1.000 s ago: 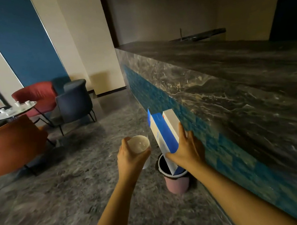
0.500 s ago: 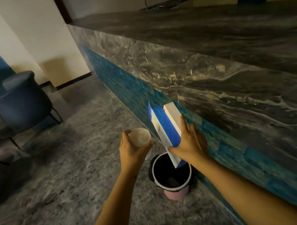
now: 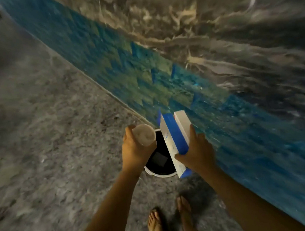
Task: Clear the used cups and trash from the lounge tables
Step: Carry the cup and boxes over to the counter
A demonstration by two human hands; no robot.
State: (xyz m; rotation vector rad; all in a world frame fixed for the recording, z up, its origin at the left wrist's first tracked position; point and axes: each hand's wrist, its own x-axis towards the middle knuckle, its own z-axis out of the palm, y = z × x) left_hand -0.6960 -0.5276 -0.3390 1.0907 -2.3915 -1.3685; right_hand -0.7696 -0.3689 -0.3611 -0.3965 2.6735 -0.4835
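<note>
Nearest, short of the round white-rimmed waste bin (image 3: 162, 175): two sandalled feet (image 3: 157, 228), planted on grey speckled stone floor (image 3: 46, 147). Over the bin's left rim: a translucent plastic cup (image 3: 144, 137) is held by the left hand (image 3: 133, 153), fingers curled round it. Over the bin's right rim: a tall blue-and-white cardboard carton (image 3: 173, 137) is gripped, tilted, by the right hand (image 3: 197, 153). Inside the bin: one dark square item (image 3: 159, 160), not identified. Beyond the bin: blue-tiled counter front (image 3: 142, 72), capped by dark veined marble (image 3: 233, 28).
</note>
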